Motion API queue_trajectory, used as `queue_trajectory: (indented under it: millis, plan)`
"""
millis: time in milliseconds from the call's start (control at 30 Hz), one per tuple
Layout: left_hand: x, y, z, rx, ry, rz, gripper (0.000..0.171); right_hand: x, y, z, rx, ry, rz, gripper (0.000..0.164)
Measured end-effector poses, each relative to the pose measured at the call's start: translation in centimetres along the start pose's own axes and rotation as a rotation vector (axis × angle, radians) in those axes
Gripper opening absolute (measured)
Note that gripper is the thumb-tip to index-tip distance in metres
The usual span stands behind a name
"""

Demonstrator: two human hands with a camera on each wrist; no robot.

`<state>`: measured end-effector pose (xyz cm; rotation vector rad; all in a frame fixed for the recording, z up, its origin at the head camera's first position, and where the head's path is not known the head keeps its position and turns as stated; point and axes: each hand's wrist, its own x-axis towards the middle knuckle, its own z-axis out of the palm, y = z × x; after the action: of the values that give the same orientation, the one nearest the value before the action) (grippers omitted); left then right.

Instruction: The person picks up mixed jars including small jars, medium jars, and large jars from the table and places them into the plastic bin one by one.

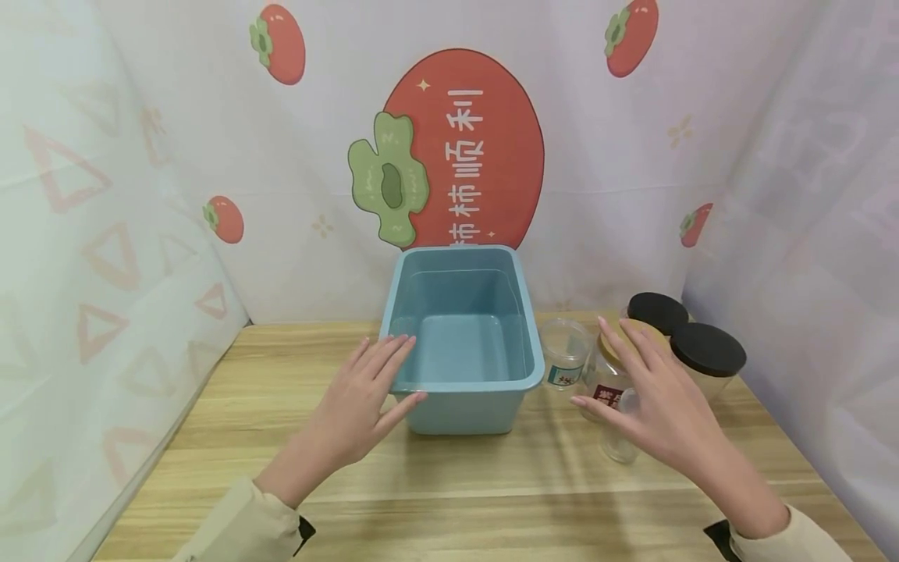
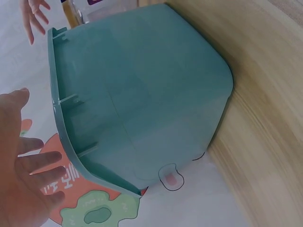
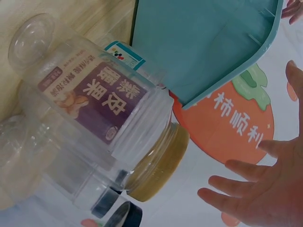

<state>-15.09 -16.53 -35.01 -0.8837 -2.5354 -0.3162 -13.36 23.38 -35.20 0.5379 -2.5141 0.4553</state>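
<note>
A light blue plastic basin point(image 1: 460, 410) stands in the middle of the wooden table, its inside bare. My left hand point(image 1: 358, 398) hovers at its front left corner, fingers straight and spread, overlapping the rim in the head view. In the left wrist view that hand point(image 2: 33, 175) holds nothing beside the basin's wall point(image 2: 142, 94). My right hand point(image 1: 656, 398) hangs over the clear plastic jars to the right, fingers loosely extended. Below it are a jar with a gold lid point(image 3: 163, 163) and one with a purple label point(image 3: 106, 97). The right hand point(image 3: 265, 184) holds nothing.
A small clear jar with a teal label point(image 1: 565, 355) stands right of the basin. Two jars with black lids point(image 1: 708, 350) are at the far right. A small clear container point(image 1: 620, 446) is near the front. Printed cloth point(image 1: 309, 265) encloses the back and sides.
</note>
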Motion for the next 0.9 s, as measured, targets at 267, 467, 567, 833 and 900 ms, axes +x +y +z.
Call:
queue_trajectory:
  millis: [267,467,567,833,900]
  plan:
    - [-0.3,0.1,1.2,-0.007,0.117,0.065,0.076,-0.8,-0.1,0.3,0.053,0.062,0.017,0.104]
    - [-0.4,0.2,1.9,0.009,0.192,0.09,0.078,-1.4,-0.3,0.5,0.075,0.08,0.054,0.097]
    - [-0.4,0.3,2.2,0.01,0.208,0.086,0.076,-1.7,-0.4,0.6,0.09,0.101,0.077,0.092]
    - [-0.6,0.6,2.8,0.012,0.234,0.071,0.072,-2.5,-0.3,1.1,0.087,0.183,0.108,0.087]
    - [-0.6,0.7,2.9,0.017,0.239,0.071,0.071,-2.8,-0.1,1.2,0.078,0.21,0.115,0.085]
